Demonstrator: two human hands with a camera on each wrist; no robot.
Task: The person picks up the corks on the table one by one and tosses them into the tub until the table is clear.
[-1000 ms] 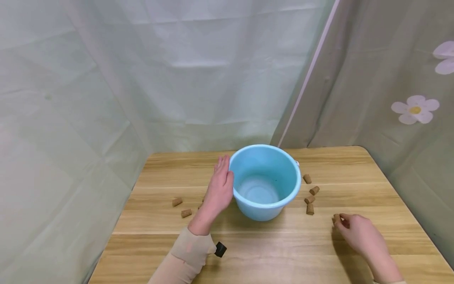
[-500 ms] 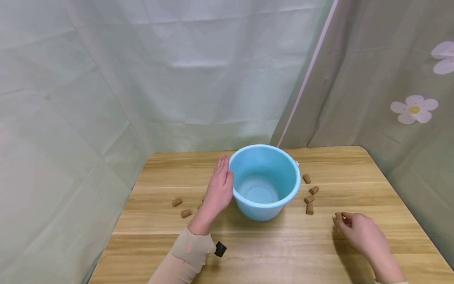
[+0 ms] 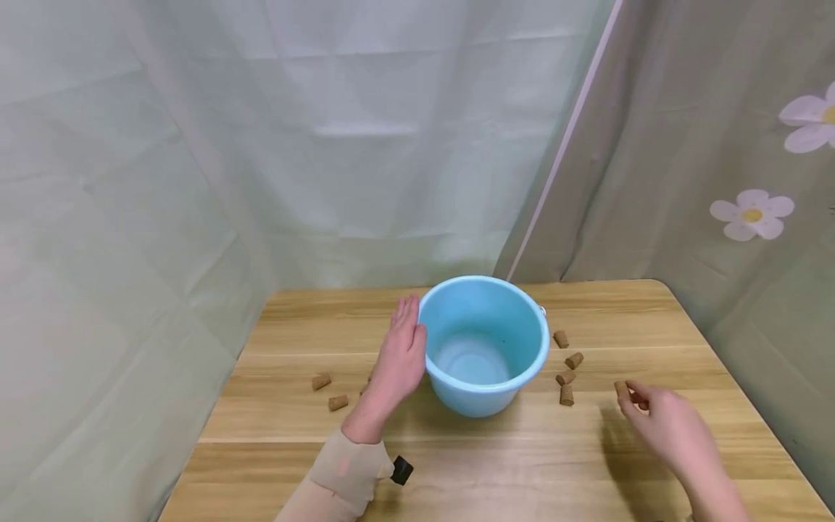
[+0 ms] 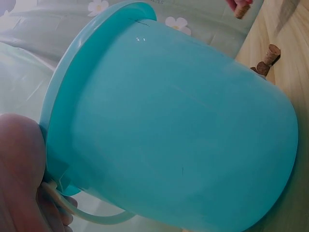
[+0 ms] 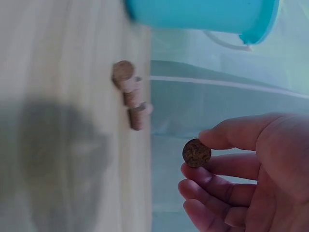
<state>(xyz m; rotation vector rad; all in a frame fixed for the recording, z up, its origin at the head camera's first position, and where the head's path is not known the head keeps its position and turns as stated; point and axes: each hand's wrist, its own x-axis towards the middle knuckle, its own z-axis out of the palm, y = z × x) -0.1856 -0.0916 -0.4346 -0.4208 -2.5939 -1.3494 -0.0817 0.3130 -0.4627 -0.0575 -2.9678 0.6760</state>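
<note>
A light blue bucket (image 3: 479, 402) stands upright on the wooden table. My left hand (image 3: 399, 355) lies with straight fingers against the left side of its rim; the left wrist view shows that hand (image 4: 19, 164) beside the rim and the bucket's pale handle (image 4: 96, 217). Over the right part of the table, my right hand (image 3: 672, 424) pinches a cork (image 3: 622, 390) between thumb and forefinger. The cork's round end (image 5: 197, 153) faces the right wrist camera. Between bucket and right hand lie several loose corks (image 3: 566, 395).
More corks (image 3: 338, 402) lie left of the bucket, some partly hidden by my left arm. Pale curtains (image 3: 391, 181) hang behind and beside the table (image 3: 496, 478). A small black block (image 3: 401, 470) sits at my left sleeve.
My right hand has raised the pinched cork a little off the table. My left hand stays at the bucket. The whole head view has shifted slightly down.
</note>
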